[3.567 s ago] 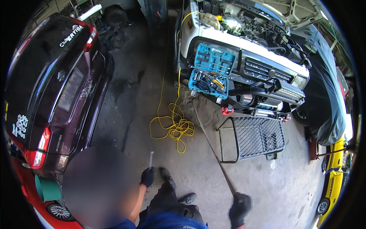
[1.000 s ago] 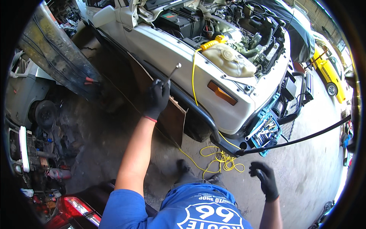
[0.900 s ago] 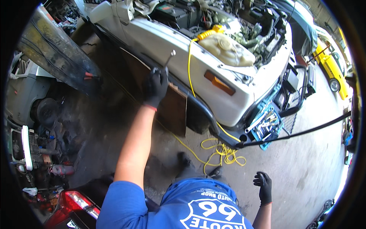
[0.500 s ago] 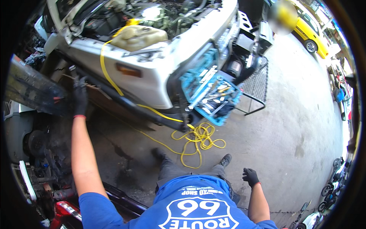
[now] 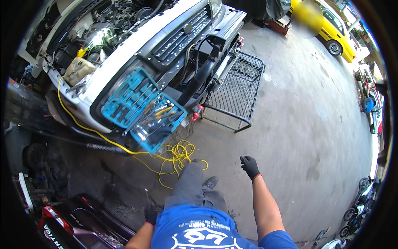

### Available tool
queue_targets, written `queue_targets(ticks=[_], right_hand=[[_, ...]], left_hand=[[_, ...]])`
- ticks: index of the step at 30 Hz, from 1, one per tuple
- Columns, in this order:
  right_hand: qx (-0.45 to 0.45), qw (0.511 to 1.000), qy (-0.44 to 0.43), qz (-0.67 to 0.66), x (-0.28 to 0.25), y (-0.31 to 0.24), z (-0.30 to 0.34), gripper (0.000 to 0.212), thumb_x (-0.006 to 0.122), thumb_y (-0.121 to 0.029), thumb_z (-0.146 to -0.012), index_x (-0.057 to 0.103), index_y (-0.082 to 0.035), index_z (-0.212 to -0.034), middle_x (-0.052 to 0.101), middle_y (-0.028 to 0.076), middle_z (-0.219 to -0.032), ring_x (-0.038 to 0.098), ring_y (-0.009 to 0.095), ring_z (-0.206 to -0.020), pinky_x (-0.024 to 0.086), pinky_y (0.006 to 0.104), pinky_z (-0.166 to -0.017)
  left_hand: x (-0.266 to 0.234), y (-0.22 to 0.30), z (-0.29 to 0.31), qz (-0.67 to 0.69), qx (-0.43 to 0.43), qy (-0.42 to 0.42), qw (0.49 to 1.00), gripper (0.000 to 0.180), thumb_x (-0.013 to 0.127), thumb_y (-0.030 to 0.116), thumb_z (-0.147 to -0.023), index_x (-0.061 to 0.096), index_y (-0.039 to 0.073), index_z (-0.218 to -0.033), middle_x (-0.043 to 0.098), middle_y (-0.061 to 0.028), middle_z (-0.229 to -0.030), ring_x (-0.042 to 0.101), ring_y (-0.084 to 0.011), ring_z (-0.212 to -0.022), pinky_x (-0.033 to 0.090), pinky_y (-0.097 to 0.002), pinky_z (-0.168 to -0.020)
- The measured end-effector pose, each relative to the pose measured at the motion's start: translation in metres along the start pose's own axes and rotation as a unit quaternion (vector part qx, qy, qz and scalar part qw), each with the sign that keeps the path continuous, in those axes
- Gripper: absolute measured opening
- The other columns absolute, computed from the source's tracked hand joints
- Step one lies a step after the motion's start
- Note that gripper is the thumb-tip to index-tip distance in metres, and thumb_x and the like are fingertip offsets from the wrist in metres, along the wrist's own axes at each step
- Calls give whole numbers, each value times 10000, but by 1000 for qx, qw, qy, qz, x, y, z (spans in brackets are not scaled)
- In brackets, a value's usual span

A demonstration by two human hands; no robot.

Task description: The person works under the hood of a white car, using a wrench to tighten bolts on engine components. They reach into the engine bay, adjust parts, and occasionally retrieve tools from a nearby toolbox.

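Observation:
My left hand (image 5: pixel 151 212), in a black glove, hangs low beside my left hip, its fingers closed round a slim metal hand tool (image 5: pixel 146 191). Only the thin bright end of that tool shows, so its exact kind is unclear. My right hand (image 5: pixel 250 167), also gloved in black, is held out over the floor at the right with its fingers curled and nothing visible in them. Ahead, an open turquoise tool case (image 5: pixel 111 108) rests at the front of a white vehicle (image 5: pixel 97 76). Pliers with yellow handles (image 5: pixel 163 111) and several metal tools lie in the case.
A yellow cord (image 5: pixel 182 151) runs from the engine bay and lies coiled on the floor near my feet. A black mesh rack (image 5: pixel 236 83) juts from the vehicle's front. Behind me at the left is a dark car part with a red lamp (image 5: pixel 62 222). A yellow car (image 5: pixel 335 35) stands far off.
I have stepped and turned to the right, along the vehicle's front. My left hand has come down from the vehicle's side to my hip, keeping its tool. My right hand has swung forward.

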State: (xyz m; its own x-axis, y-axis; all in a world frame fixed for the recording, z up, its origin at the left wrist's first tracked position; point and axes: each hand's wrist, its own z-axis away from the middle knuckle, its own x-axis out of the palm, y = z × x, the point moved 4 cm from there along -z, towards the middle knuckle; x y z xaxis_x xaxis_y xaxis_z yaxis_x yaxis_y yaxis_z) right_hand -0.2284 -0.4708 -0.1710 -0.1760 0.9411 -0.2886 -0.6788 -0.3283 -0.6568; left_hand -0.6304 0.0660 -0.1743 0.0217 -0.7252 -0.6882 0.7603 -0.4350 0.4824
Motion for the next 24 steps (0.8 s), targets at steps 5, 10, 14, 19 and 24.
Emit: queue_targets(ticks=[5,10,14,19,24], right_hand=[[-84,980,76,164,-30,-52,-143,518,722,-423,-931,719,54,-1132,753,216,-931,717,338,-857,552,438,-810],[-91,949,238,188,-32,-84,-271,835,751,-514,-885,551,123,-1386,590,336,-1386,565,433,-1313,437,449,-1114],[-174,964,188,71,-92,-71,-402,1096,824,-475,-842,283,171,-1544,391,354,-1583,379,461,-1481,312,434,-1229],[-233,940,180,172,-59,1,-419,942,786,-426,-851,361,-31,-1593,392,365,-1569,378,510,-1454,270,531,-1242],[-198,954,131,180,-34,28,-363,941,709,-547,-892,394,51,-1548,383,424,-1542,342,518,-1486,248,551,-1250]], left_hand=[[75,138,-26,-21,92,-11,995,336,524,287,-1071,742,34,-1095,732,-108,-856,699,-263,-799,525,-429,-763],[140,227,-98,120,-28,-81,989,319,548,278,-1070,733,19,-1098,751,-123,-926,720,-230,-848,548,-401,-803],[199,268,-106,255,-13,-72,964,284,559,232,-1052,725,8,-1110,756,-141,-974,729,-248,-911,555,-400,-838],[152,292,-65,153,-51,-37,986,285,542,207,-1042,719,-1,-1125,757,-170,-1022,732,-278,-983,561,-403,-868],[129,432,-96,205,142,40,968,286,510,148,-1067,699,-45,-1162,756,-185,-1055,746,-288,-943,572,-392,-856]])
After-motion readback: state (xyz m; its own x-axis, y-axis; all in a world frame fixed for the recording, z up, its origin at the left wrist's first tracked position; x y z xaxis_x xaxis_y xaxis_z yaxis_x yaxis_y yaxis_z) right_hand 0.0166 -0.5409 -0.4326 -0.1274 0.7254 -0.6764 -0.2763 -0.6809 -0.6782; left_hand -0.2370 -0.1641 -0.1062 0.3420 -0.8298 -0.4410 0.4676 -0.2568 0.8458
